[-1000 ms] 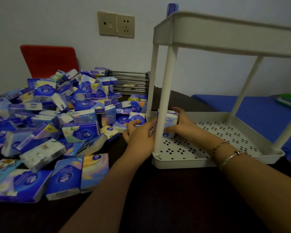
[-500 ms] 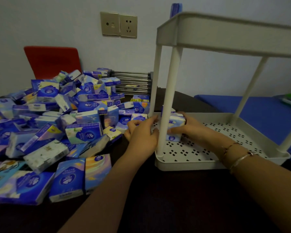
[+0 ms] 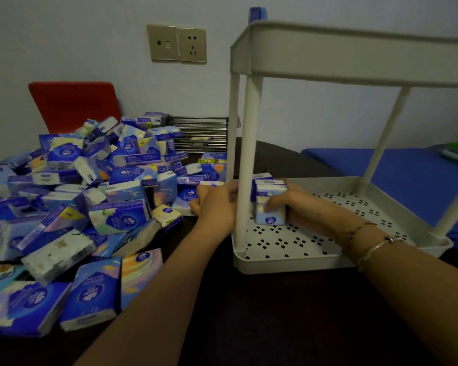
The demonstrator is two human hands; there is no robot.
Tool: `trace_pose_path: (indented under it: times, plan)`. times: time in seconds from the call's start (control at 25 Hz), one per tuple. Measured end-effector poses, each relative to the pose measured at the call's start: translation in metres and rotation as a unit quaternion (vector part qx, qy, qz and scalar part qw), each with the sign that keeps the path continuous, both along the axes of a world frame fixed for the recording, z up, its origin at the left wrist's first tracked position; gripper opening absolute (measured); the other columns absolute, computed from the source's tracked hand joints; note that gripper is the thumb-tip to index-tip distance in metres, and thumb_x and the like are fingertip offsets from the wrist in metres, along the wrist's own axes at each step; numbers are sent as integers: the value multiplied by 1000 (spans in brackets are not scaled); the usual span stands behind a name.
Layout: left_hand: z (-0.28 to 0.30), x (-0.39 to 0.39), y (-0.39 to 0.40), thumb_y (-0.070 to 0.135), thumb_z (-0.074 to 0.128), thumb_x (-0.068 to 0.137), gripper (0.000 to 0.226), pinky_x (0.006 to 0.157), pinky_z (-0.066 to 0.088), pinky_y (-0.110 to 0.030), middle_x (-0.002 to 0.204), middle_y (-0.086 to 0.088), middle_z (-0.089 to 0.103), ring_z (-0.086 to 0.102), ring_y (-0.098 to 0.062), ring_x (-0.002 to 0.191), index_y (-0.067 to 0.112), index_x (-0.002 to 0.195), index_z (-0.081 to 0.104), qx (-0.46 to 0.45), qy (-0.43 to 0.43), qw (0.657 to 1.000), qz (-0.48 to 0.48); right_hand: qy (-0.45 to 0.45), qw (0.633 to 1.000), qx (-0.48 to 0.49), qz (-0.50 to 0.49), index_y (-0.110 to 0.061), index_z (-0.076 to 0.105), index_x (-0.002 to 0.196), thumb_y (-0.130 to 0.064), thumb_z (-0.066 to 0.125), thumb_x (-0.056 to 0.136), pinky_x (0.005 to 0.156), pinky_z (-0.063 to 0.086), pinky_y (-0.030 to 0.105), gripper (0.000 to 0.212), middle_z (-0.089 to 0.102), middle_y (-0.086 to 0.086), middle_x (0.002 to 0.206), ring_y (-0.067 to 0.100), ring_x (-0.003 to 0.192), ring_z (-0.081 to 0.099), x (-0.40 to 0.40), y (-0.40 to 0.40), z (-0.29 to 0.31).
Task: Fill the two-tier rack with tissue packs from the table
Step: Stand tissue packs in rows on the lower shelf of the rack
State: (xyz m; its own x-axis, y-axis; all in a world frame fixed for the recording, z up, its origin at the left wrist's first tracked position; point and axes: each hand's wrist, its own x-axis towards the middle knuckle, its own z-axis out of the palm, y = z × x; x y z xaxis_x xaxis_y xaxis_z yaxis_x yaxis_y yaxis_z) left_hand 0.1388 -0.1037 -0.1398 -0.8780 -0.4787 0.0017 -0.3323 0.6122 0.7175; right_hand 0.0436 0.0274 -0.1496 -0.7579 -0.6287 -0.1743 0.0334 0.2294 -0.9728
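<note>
A white two-tier rack (image 3: 288, 266) stands on the dark table, its lower tray perforated. My right hand (image 3: 302, 210) reaches into that tray and grips upright blue-and-white tissue packs (image 3: 270, 207) that stand on the tray floor near its left rear corner. My left hand (image 3: 217, 207) is outside the rack, just left of the front post, at the tray's left edge; the post hides its fingertips. A big pile of tissue packs (image 3: 117, 180) covers the table's left side. One blue pack (image 3: 257, 14) pokes above the upper tier (image 3: 354, 56).
The upper tier overhangs the tray, and four white posts bound the way in. A red chair back (image 3: 74, 104) and a metal slatted rack (image 3: 201, 133) stand behind the pile. A blue surface (image 3: 407, 180) lies to the right. Bare dark table (image 3: 249, 326) lies in front.
The packs in my right hand have shifted a little further into the lower tray and now stand on its floor. My left hand stays by the front post.
</note>
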Motion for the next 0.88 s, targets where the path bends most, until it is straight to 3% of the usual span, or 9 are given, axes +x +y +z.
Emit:
trace_pose_path:
  times: [0.08, 0.16, 0.28, 0.36, 0.48, 0.64, 0.76, 0.8, 0.88]
  plan:
    - [-5, 0, 1, 25, 43, 96, 16, 105, 21, -36, 132, -10, 28, 25, -35, 125, 35, 101, 53, -7, -12, 1000, 11, -21, 999, -20, -22, -7, 41, 127, 12, 56, 77, 72, 55, 37, 56, 60, 20, 116, 30, 96, 63, -4, -8, -3]
    - [-8, 0, 0, 21, 44, 96, 16, 104, 21, -35, 131, -9, 27, 24, -34, 123, 31, 83, 42, 4, -15, 1000, 12, -18, 999, -22, -21, -5, 33, 134, 13, 55, 77, 69, 57, 36, 63, 55, 23, 125, 31, 101, 62, -8, -13, -8]
    - [-12, -3, -4, 33, 42, 97, 8, 104, 20, -35, 125, -5, 30, 25, -31, 123, 40, 100, 39, -23, 21, 1000, -3, 37, 997, 31, -64, -8, 29, 134, 7, 60, 81, 89, 53, 44, 63, 54, 18, 124, 29, 105, 60, -8, -15, -7]
    - [-17, -6, -7, 34, 40, 98, 19, 103, 19, -36, 130, -3, 37, 25, -27, 125, 37, 116, 46, -60, 64, 996, -7, 69, 992, 52, -87, -9, 28, 134, 1, 63, 82, 96, 49, 42, 64, 54, 13, 123, 27, 109, 58, -10, -19, -4]
    - [-25, -5, -10, 27, 43, 97, 29, 100, 22, -36, 134, 0, 42, 27, -24, 122, 25, 126, 49, -138, 76, 987, 18, 107, 988, 69, -87, -9, 24, 135, -4, 65, 84, 90, 47, 31, 65, 52, 3, 109, 19, 103, 54, -8, -33, -5]
    - [-35, -4, -14, 30, 45, 95, 21, 96, 22, -33, 124, -2, 45, 27, -23, 121, 26, 113, 55, -106, 93, 990, 21, 173, 973, 102, -111, -10, 32, 131, -3, 63, 84, 72, 45, 17, 56, 49, -1, 101, 13, 96, 49, -13, -53, -12]
    - [-46, -9, -17, 29, 45, 94, 22, 90, 21, -32, 125, -2, 46, 28, -24, 121, 30, 112, 57, -110, 101, 988, 31, 164, 965, 132, -156, -7, 52, 107, -12, 62, 84, 89, 46, 31, 26, 57, 14, 111, 19, 97, 54, -30, -54, -28]
    - [-49, -11, -18, 27, 44, 94, 22, 89, 20, -31, 125, -2, 47, 29, -24, 121, 31, 112, 57, -112, 106, 987, 39, 164, 966, 126, -159, -6, 54, 95, -13, 60, 85, 93, 47, 36, 14, 59, 17, 105, 21, 91, 56, -34, -53, -33]
    - [-50, -11, -21, 25, 44, 94, 24, 89, 22, -31, 123, 0, 49, 32, -24, 119, 32, 112, 58, -118, 120, 985, 48, 195, 964, 117, -136, -6, 56, 92, -16, 58, 84, 96, 48, 44, 13, 62, 12, 94, 22, 86, 60, -30, -51, -38]
